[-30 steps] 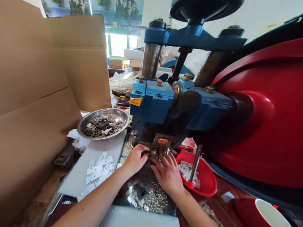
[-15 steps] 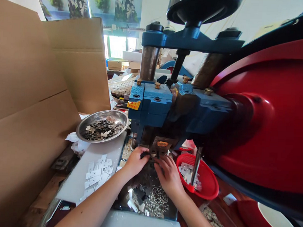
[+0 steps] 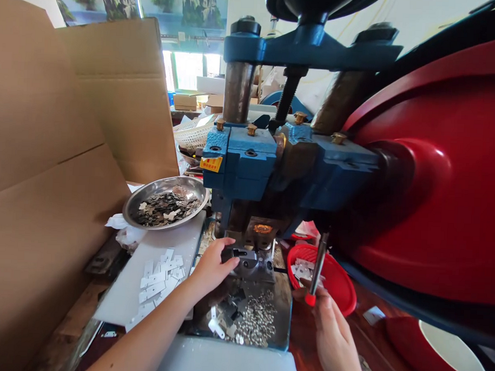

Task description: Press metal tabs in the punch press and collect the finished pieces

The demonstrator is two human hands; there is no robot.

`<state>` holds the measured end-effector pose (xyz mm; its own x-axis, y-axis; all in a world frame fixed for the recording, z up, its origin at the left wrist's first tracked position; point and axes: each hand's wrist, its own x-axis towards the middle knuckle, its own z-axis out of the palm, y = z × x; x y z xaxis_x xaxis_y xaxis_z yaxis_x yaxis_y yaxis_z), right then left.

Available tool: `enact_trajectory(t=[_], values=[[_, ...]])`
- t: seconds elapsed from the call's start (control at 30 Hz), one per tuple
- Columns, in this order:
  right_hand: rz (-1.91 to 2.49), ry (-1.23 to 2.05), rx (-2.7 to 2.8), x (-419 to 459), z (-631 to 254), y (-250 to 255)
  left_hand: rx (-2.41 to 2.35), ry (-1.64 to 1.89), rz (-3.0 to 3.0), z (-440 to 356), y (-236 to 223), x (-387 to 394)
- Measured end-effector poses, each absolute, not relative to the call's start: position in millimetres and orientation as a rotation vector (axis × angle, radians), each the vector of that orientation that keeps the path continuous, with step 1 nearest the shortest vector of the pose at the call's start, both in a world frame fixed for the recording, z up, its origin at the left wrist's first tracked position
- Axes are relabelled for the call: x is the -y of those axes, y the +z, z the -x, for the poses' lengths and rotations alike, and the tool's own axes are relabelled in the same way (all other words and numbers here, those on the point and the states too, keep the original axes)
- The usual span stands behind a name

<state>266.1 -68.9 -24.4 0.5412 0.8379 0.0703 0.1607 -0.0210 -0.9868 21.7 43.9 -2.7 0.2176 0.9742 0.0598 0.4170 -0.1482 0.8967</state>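
My left hand (image 3: 212, 268) reaches to the left side of the small metal die block (image 3: 251, 260) under the blue press (image 3: 248, 169). Its thumb and fingers curl against the block, and what they pinch is hidden. My right hand (image 3: 333, 340) is low at the right, its fingertips closed round the red tip of a thin metal lever (image 3: 318, 264) that hangs down from the press. Below the die, a dark tray (image 3: 283, 316) holds a heap of small silver parts (image 3: 259, 318).
A steel bowl (image 3: 190, 184) of dark metal pieces sits at the left, above a white board (image 3: 172, 239) with flat pale plates (image 3: 159, 274). A red basket (image 3: 343, 291) holds similar plates. Cardboard (image 3: 48, 173) walls the left; a red machine housing (image 3: 434, 186) fills the right.
My right hand has left the die and moved down and right to the lever's red tip. My left hand stays at the die. The die block now shows uncovered.
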Motion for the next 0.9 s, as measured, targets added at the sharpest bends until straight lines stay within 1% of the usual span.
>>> enact_trajectory(t=[0.2, 0.4, 0.53, 0.67, 0.8, 0.9], values=[[1.536, 0.8, 0.789, 67, -259, -16, -1.304, 0.848, -1.649, -30, -13, -54], [1.55, 0.836, 0.75, 68, -258, -12, -1.271, 0.887, -1.647, -29, -22, -58], [1.547, 0.84, 0.766, 69, -255, -10, -1.29, 0.881, -1.649, -29, -20, -57], [1.431, 0.879, 0.756, 72, -254, -9, -1.314, 0.935, -1.637, -25, -12, -50], [1.466, 0.815, 0.935, 70, -255, -7, -1.343, 1.044, -1.608, -15, -6, -38], [1.519, 0.706, 0.984, 64, -257, -13, -1.396, 1.123, -1.616, -5, -6, -29]])
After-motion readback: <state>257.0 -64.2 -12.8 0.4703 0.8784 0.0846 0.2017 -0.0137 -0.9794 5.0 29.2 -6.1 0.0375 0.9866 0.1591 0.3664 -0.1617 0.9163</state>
